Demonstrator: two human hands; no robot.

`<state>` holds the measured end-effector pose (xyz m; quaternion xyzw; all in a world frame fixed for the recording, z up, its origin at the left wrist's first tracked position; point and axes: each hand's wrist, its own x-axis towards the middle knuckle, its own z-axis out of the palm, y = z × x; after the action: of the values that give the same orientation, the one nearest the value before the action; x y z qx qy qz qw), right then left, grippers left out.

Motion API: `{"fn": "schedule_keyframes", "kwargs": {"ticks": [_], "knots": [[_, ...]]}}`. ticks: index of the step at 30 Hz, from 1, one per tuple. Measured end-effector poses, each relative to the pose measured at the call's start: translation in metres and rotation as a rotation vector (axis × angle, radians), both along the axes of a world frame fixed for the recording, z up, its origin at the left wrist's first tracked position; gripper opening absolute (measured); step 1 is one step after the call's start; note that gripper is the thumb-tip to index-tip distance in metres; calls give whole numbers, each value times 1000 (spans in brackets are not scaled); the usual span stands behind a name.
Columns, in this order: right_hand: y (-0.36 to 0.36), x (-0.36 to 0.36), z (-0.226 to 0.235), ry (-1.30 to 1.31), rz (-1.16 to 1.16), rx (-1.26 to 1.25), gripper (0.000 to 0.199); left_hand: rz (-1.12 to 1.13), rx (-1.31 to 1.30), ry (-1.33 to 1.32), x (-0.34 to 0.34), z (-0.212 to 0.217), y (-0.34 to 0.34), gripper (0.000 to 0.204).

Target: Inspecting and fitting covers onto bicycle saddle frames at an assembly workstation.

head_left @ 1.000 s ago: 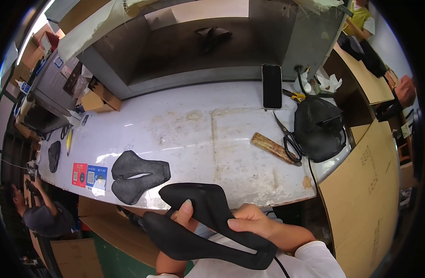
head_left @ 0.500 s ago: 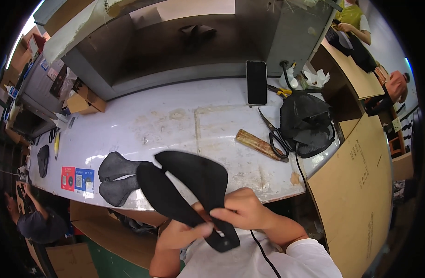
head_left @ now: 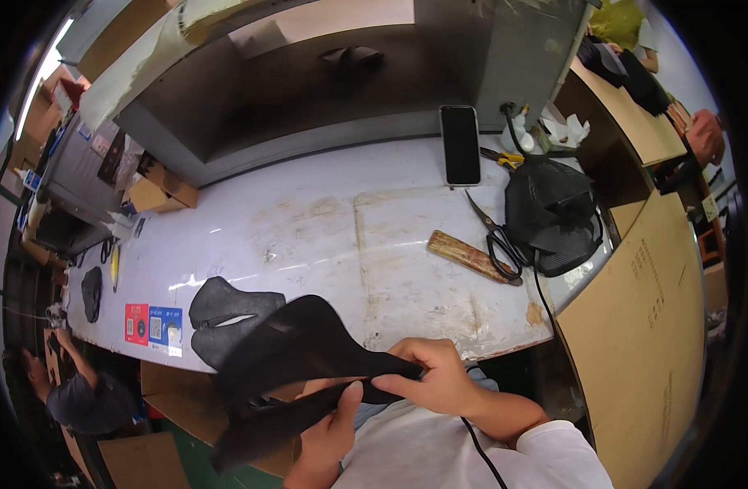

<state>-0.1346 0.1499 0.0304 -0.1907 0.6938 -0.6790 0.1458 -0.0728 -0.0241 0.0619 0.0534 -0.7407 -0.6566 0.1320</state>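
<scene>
Both my hands hold a black two-lobed cover piece [head_left: 304,338], shaped like a bicycle saddle cover with a long gap down its middle. My right hand [head_left: 439,376] pinches its narrow end between thumb and fingers. Along the lower lobe my left hand [head_left: 329,436] grips with the thumb on top, its fingers mostly hidden. The wide lobes reach out to the left, blurred by motion. Just behind them a similar dark grey two-lobed piece [head_left: 219,314] lies flat on the white worktable [head_left: 308,244], partly covered by the held one.
Scissors [head_left: 504,248] lie by a worn wooden-looking bar [head_left: 467,257], next to a black mesh bag [head_left: 549,216]. A phone [head_left: 460,147] leans at the back. Red and blue cards [head_left: 154,324] lie at the left edge. A cardboard sheet [head_left: 643,301] stands right. Other people work nearby.
The black cover piece has swung, its wide lobes dropping and turning left toward me. My left hand has moved slightly lower; my right hand still pinches the narrow end.
</scene>
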Motion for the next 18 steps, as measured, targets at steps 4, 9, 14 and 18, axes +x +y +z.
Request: {"fn": "schedule_keyframes", "kwargs": {"ticks": [4,9,14,18], "knots": [[-2,6,-5,-199,-19,-81,35,-8,201,-71,5,3,4,28],[-4,14,1,-361,-61,-536,48,-31,563,-186,-2,-5,-11,52],[5,8,19,-420,94,-542,55,-23,774,-197,1,-9,-7,57],[9,2,11,-314,-174,-405,53,-85,165,69,6,-34,3,64]]}}
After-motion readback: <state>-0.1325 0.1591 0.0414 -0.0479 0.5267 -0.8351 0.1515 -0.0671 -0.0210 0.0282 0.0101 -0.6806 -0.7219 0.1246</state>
